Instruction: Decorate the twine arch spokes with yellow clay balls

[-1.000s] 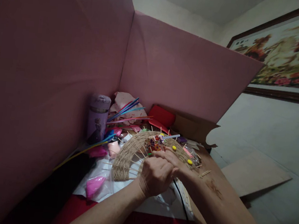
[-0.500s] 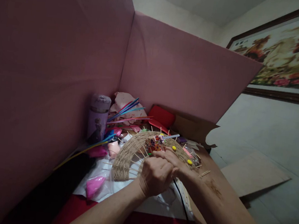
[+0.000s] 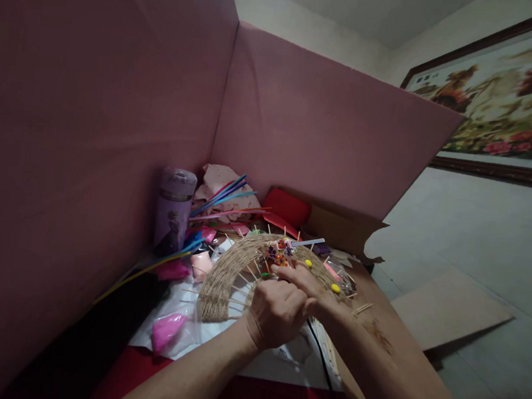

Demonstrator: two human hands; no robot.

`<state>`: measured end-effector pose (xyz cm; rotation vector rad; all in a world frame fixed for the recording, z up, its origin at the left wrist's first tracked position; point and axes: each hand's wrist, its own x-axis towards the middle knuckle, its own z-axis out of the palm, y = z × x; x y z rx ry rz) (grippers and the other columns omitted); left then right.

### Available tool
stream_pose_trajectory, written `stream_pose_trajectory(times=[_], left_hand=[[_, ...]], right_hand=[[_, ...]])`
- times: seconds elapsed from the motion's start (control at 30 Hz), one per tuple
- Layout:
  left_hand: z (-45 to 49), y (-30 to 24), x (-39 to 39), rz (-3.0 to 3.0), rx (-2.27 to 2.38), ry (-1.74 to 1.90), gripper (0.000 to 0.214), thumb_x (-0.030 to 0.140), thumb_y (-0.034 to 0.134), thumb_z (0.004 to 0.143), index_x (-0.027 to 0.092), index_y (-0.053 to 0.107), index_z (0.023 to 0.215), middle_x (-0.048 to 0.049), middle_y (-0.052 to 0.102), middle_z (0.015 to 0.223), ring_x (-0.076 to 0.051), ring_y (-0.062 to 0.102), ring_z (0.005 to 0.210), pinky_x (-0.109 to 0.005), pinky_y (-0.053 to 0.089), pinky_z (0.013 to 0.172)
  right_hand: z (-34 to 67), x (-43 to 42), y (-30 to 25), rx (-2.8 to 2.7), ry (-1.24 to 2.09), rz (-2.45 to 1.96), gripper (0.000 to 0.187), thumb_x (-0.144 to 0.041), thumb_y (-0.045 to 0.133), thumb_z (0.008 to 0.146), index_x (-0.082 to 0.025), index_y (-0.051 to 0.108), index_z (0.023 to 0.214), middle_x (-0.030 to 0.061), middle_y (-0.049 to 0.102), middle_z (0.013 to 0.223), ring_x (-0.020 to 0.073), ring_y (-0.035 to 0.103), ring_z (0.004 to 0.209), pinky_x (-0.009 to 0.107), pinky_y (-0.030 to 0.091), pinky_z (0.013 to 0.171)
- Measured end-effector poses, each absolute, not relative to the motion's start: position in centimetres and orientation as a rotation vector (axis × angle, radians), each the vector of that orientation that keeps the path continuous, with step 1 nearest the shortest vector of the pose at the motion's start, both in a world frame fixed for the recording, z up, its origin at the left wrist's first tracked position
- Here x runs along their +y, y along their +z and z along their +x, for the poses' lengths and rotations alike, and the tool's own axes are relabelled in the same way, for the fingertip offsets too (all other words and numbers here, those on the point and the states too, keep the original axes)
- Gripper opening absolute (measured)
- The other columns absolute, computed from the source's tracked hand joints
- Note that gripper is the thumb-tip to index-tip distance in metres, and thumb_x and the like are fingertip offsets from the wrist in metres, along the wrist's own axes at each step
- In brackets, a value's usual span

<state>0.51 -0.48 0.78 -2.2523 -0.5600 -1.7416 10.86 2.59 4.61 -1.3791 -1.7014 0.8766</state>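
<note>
A woven twine ring (image 3: 216, 287) with thin wooden sticks poking out lies in front of me. Small colourful flower decorations (image 3: 281, 250) sit on its upper part, beside a pale translucent stick (image 3: 309, 243). My left hand (image 3: 277, 313) is closed in a fist over the ring's inner side; whatever it grips is hidden. My right hand (image 3: 302, 282) reaches across from the right, its fingers stretched out and their tips at the lower edge of the flowers. Yellow buttons (image 3: 335, 289) dot the ring's right side. A black cord (image 3: 323, 350) runs down from beneath the hands.
A purple tumbler (image 3: 172, 214) stands at left, near coloured pipe cleaners (image 3: 225, 196) and a bag of pink clay (image 3: 167, 332). Behind the ring are a red case (image 3: 288, 207) and torn cardboard (image 3: 346, 228). Pink panels (image 3: 323, 116) wall the left and back.
My right hand's fingertips have shifted slightly, and more of the flowers shows. The pale stick's end has moved a little to the right. My left hand looks unchanged.
</note>
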Motion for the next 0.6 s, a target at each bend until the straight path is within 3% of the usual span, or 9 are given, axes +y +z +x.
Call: stream_pose_trajectory(times=[0.17, 0.3, 0.47, 0.6], left_hand=[[0.4, 0.8, -0.5, -2.267, -0.562, -1.731, 0.03, 0.022, 0.043, 0.088, 0.017, 0.052, 0.06, -0.0015, 0.055, 0.051, -0.012, 0.05, 0.047, -0.026, 0.033, 0.052], [0.4, 0.8, -0.5, -2.278, -0.563, -1.714, 0.03, 0.022, 0.042, 0.088, 0.017, 0.052, 0.059, -0.0019, 0.055, 0.052, -0.012, 0.051, 0.048, -0.027, 0.032, 0.052], [0.4, 0.5, -0.4, -2.309, -0.577, -1.69, 0.031, 0.023, 0.041, 0.089, 0.017, 0.051, 0.06, -0.0015, 0.054, 0.052, -0.012, 0.05, 0.048, -0.027, 0.033, 0.052], [0.4, 0.4, -0.1, -2.374, -0.722, -1.76, 0.028, 0.022, 0.044, 0.088, 0.017, 0.052, 0.063, -0.0007, 0.055, 0.054, -0.012, 0.052, 0.052, -0.026, 0.034, 0.053]], right_hand=[[10.7, 2.1, 5.1, -1.543, 0.985, -1.351, 0.03, -0.041, 0.061, 0.07, -0.02, 0.045, 0.057, -0.0057, 0.042, 0.05, 0.0089, 0.036, 0.047, 0.024, 0.034, 0.046], [10.8, 1.8, 5.1, -1.42, 1.093, -1.241, 0.033, -0.041, 0.067, 0.067, -0.019, 0.044, 0.058, -0.0069, 0.042, 0.049, 0.0067, 0.035, 0.044, 0.022, 0.03, 0.043], [12.1, 1.1, 5.3, -1.247, 1.134, -1.113, 0.039, -0.049, 0.065, 0.072, -0.02, 0.04, 0.064, -0.0096, 0.036, 0.049, 0.0028, 0.023, 0.033, 0.019, 0.012, 0.032], [15.9, 0.0, 5.4, -1.232, 0.905, -1.229, 0.042, -0.054, 0.064, 0.072, -0.021, 0.039, 0.066, -0.0092, 0.038, 0.049, 0.0032, 0.026, 0.031, 0.018, 0.014, 0.03]])
